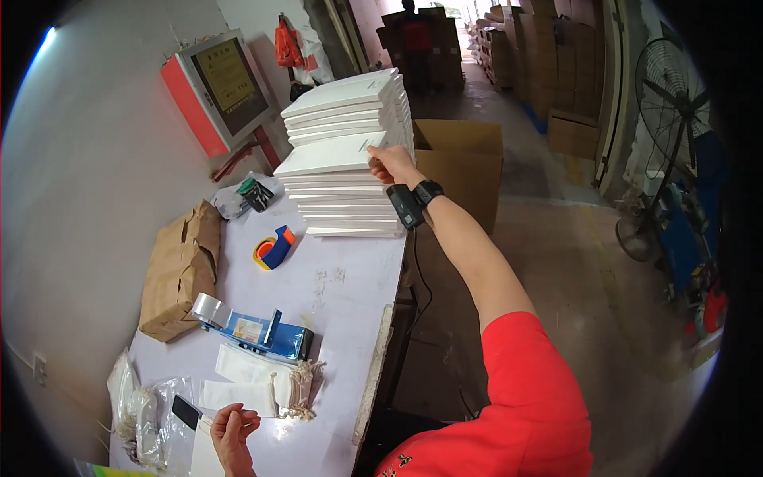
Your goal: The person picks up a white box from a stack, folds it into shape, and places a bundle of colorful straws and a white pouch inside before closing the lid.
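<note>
My right hand (392,164) grips the near right corner of a flat white box (334,154), thumb on top and fingers at its edge. That box lies on top of the nearer pile of similar white boxes (350,213), with a taller pile (342,99) directly behind. A dark device is strapped at my right wrist. At the lower left, my left hand (230,436) hovers over the table, fingers loosely curled and nothing visible between them. Beside it are a black phone-like object (187,412) and white cloth drawstring pouches (262,381).
On the table (342,318) are a blue tape dispenser (266,334), an orange-and-blue tape holder (274,248), a brown paper package (183,270) and plastic bags (163,413). An open carton (469,167) stands beyond the right edge. A fan (671,103) and a distant person (416,40) are farther off.
</note>
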